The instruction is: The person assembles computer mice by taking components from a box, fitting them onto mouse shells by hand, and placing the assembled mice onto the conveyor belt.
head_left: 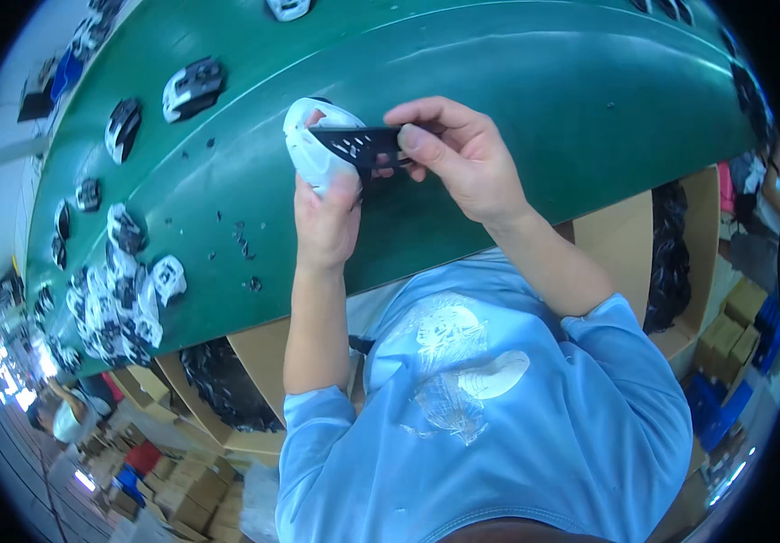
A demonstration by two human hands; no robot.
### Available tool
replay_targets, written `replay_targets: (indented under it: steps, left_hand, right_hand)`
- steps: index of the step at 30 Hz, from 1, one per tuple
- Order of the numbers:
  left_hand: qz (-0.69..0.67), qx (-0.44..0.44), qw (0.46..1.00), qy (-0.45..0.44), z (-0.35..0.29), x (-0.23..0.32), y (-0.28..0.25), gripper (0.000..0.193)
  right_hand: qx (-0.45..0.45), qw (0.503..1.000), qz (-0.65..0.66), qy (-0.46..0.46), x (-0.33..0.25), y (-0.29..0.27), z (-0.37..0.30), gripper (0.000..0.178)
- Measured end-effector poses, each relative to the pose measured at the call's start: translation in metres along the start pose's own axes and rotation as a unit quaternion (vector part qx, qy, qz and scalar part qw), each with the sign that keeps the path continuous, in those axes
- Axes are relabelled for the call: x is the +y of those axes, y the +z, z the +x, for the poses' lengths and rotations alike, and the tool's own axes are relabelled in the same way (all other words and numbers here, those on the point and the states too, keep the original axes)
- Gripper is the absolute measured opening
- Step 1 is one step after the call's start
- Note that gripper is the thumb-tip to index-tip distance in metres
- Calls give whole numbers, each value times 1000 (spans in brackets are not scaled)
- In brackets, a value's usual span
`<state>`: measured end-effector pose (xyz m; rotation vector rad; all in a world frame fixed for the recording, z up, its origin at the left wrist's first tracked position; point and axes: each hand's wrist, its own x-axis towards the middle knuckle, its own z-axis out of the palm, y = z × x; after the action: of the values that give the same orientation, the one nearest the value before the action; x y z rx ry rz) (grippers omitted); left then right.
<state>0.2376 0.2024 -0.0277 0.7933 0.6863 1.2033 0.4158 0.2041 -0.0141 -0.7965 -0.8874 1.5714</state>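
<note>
We clasp the white shell [318, 163] by its near end in our left hand [325, 226], above the green table [535, 81]. Our right hand [470, 167] pinches the black slotted piece [358, 145], whose left end overlaps the shell.

We held our left forearm [318, 321] straight out ahead, the left hand [326, 224] closed in a grip. Our bare right forearm [555, 258] slanted forward and inward, the right hand [478, 172] pinching between its thumb [428, 147] and bent fingers [437, 111]
</note>
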Motion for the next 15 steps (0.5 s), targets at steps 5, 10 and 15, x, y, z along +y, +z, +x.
replay_targets:
  steps: [5, 10, 15]
  left_hand:
    - [12, 105, 992, 74, -5, -21, -10, 66]
    - [-18, 134, 987, 89, 1, -31, -12, 68]
    - [-111, 99, 989, 17, 1, -20, 2, 78]
  right_hand:
    - [13, 998, 47, 28, 7, 14, -4, 16]
    - [24, 994, 93, 55, 4, 11, -6, 15]
    - [-10, 997, 67, 30, 2, 2, -4, 15]
